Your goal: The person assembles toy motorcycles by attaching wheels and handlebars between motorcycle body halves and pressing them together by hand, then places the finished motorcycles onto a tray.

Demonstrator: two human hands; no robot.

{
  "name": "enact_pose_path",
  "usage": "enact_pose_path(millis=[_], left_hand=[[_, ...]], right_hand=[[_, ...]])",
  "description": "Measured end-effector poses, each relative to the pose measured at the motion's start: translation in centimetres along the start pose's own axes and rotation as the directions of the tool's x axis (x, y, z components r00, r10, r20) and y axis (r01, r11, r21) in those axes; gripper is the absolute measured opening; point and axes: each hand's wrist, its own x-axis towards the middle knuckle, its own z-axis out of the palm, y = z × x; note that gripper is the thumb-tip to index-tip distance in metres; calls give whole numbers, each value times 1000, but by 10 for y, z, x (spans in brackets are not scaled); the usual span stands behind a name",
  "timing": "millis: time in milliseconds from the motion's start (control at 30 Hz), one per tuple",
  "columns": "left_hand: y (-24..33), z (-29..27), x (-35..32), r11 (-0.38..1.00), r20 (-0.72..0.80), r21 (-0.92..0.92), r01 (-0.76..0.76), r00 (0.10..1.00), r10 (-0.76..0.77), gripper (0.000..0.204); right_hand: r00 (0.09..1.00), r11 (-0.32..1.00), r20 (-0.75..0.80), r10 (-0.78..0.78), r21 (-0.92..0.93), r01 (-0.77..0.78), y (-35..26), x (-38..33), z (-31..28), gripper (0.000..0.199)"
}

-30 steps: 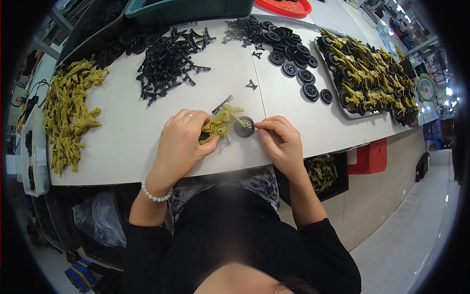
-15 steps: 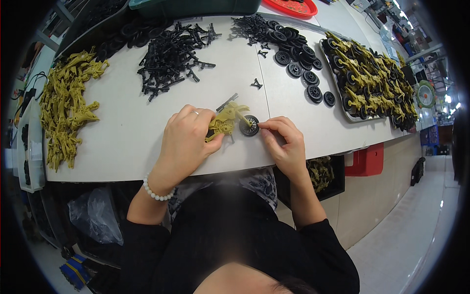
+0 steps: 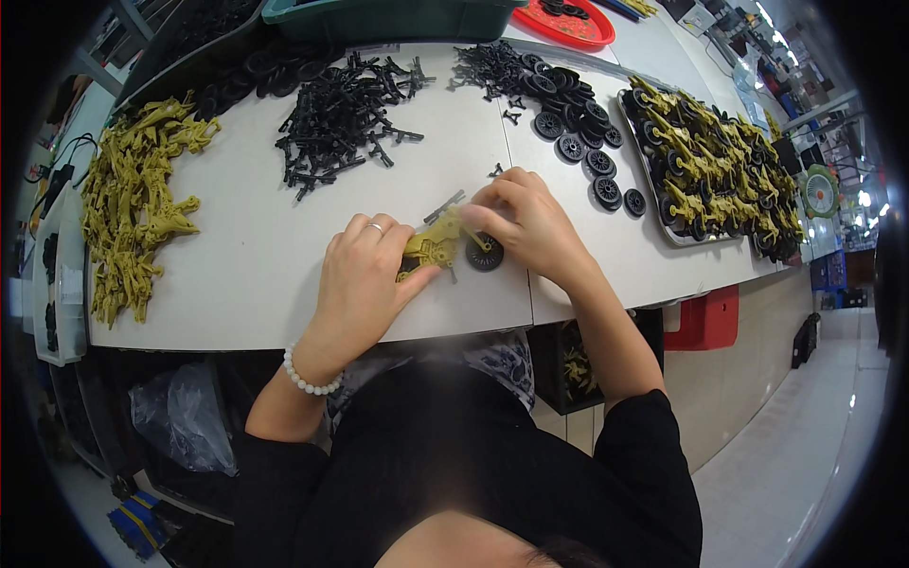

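My left hand (image 3: pixel 365 275) grips an olive-yellow plastic toy frame (image 3: pixel 434 246) on the white table (image 3: pixel 237 275). A black wheel (image 3: pixel 485 254) sits at the frame's right end. My right hand (image 3: pixel 525 218) rests over that end, fingers pinched on the frame just above the wheel. A thin dark axle piece (image 3: pixel 443 206) pokes out behind the frame.
A pile of olive frames (image 3: pixel 133 208) lies at the left. Black axle parts (image 3: pixel 346 109) and loose black wheels (image 3: pixel 582 133) lie behind my hands. A tray of assembled toys (image 3: pixel 710 161) stands at the right, with a green bin (image 3: pixel 398 17) and red tray (image 3: pixel 568 21) behind.
My right hand has moved up and left, from beside the wheel onto the frame's top. The left hand keeps its hold on the frame.
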Motion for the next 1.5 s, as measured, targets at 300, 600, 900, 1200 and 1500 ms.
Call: enact_pose_path(millis=[300, 600, 900, 1200, 1500], left_hand=[[3, 0, -6, 981, -23, -190, 47, 998, -52, 37], [9, 0, -16, 566, 179, -772, 291, 953, -245, 29], [14, -4, -28, 254, 244, -922, 292, 948, -202, 25], [16, 9, -37, 485, -57, -874, 4, 992, -112, 28], [16, 3, -32, 365, 148, -908, 206, 972, -180, 23]], right_hand=[[965, 822, 220, 144, 516, -240, -10, -7, 12, 25], [996, 739, -76, 55, 674, 10, -8, -53, 21, 33], [990, 798, -58, -128, 587, 138, -19, -68, 3, 34], [988, 799, -85, -133, 581, 157, -24, -76, 6, 32], [995, 680, 48, 91, 726, -97, -26, -70, 8, 28]])
